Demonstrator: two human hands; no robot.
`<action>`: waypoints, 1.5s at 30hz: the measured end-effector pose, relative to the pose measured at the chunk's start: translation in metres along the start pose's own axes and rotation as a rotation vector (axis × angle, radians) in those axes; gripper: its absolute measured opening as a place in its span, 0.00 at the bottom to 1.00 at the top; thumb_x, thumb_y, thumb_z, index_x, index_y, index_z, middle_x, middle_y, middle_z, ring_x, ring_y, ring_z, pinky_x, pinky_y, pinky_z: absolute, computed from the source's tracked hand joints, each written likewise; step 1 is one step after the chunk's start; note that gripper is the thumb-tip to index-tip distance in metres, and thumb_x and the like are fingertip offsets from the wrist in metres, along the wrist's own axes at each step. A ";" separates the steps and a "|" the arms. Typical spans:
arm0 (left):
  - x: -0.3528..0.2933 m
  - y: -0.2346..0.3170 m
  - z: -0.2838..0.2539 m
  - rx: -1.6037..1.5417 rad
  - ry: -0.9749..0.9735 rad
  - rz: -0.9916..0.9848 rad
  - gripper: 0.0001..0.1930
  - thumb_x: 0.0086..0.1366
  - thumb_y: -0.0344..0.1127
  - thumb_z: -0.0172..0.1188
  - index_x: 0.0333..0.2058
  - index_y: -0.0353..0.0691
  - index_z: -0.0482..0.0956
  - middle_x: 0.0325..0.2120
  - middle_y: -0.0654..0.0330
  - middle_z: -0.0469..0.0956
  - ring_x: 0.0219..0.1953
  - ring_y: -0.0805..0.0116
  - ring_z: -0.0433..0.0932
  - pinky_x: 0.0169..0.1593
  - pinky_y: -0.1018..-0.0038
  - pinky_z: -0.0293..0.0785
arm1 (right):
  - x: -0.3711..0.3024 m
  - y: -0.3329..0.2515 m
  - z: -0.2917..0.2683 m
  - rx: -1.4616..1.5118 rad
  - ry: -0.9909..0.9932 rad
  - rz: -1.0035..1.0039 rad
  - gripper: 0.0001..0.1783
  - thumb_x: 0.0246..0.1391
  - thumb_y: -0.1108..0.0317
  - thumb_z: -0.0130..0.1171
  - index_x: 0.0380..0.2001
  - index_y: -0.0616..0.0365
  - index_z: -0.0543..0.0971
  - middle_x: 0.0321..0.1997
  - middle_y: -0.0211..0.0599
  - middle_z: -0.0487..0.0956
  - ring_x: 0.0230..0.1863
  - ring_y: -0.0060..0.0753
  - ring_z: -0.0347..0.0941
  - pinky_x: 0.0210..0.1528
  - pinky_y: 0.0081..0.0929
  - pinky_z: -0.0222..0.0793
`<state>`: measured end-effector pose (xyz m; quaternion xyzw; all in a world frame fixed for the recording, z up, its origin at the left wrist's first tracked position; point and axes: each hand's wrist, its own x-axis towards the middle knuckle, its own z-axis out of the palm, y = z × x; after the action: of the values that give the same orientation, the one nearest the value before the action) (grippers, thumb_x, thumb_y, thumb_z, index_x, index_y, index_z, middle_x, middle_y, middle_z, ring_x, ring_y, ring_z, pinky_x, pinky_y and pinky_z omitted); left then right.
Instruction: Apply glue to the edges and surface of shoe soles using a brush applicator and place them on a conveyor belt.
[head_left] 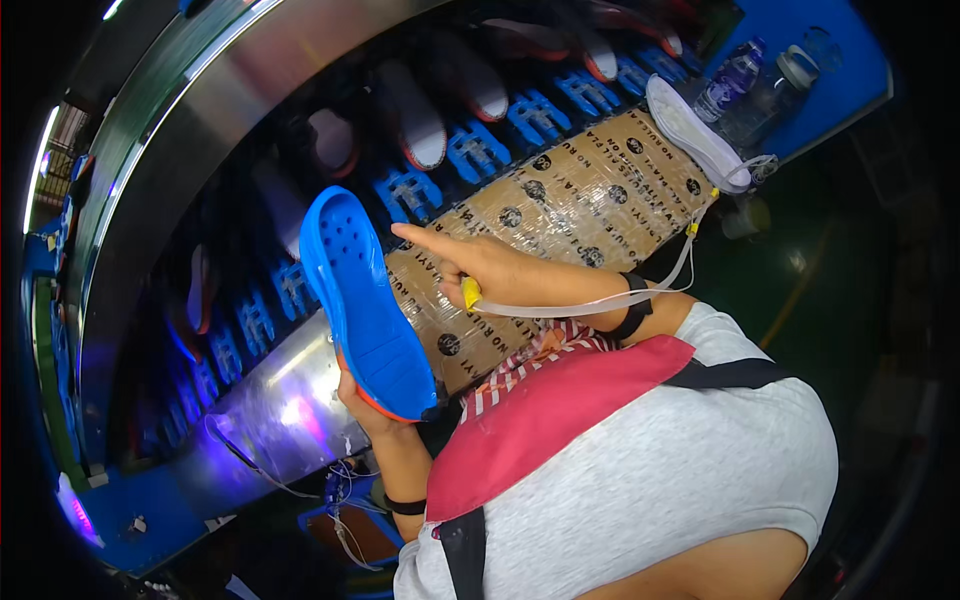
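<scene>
My left hand (372, 405) grips a blue shoe sole (375, 325) by its lower end, the thumb along the side. The sole stands tilted, its hollow inner face toward me, with small round holes in the upper part and an orange-red edge at the bottom. Just to its right, my right hand (482, 268) has its index finger stretched toward the sole, apart from it. The other fingers curl round the yellow end (470, 293) of a clear tube (570, 308), which runs back past my forearm; the tool's tip, if any, is hidden.
Brown cardboard under clear film (560, 210) covers the ledge before me. Behind it, shoes hang over a row of blue holders (478, 150) on a machine. A white sole (690, 130) lies at the far right, beside a purple-labelled bottle (733, 80) and a clear jar (775, 95).
</scene>
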<state>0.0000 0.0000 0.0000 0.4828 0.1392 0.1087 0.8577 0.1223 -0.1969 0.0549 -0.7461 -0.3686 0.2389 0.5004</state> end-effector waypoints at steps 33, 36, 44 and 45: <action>-0.015 0.016 0.003 -0.239 -0.261 -0.120 0.33 0.53 0.57 0.47 0.53 0.40 0.60 0.44 0.48 0.70 0.38 0.51 0.75 0.37 0.59 0.75 | 0.031 0.015 0.024 -0.465 0.067 -0.027 0.49 0.32 0.75 0.60 0.62 0.51 0.50 0.22 0.49 0.75 0.26 0.50 0.72 0.30 0.37 0.67; -0.007 0.018 -0.010 -0.144 -0.080 -0.148 0.37 0.52 0.55 0.50 0.56 0.38 0.56 0.46 0.50 0.68 0.42 0.57 0.73 0.41 0.64 0.75 | 0.033 0.029 0.022 -0.384 0.130 -0.171 0.45 0.35 0.73 0.60 0.60 0.53 0.54 0.21 0.45 0.74 0.24 0.45 0.72 0.29 0.34 0.66; -0.013 0.017 -0.025 0.004 -0.151 -0.048 0.35 0.52 0.52 0.50 0.55 0.38 0.57 0.47 0.53 0.67 0.45 0.62 0.71 0.45 0.68 0.72 | 0.031 0.010 0.006 -0.137 0.306 0.050 0.55 0.40 0.53 0.64 0.62 0.57 0.41 0.23 0.41 0.75 0.25 0.35 0.73 0.28 0.27 0.65; -0.014 0.018 -0.024 0.001 -0.150 -0.051 0.35 0.52 0.52 0.50 0.55 0.38 0.57 0.47 0.53 0.67 0.45 0.62 0.71 0.45 0.68 0.72 | 0.033 0.009 0.005 -0.102 0.319 0.060 0.59 0.39 0.51 0.65 0.62 0.58 0.36 0.25 0.43 0.76 0.26 0.35 0.73 0.29 0.27 0.65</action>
<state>-0.0224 0.0233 0.0052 0.4865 0.0867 0.0502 0.8679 0.1415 -0.1701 0.0454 -0.8097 -0.2734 0.1132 0.5067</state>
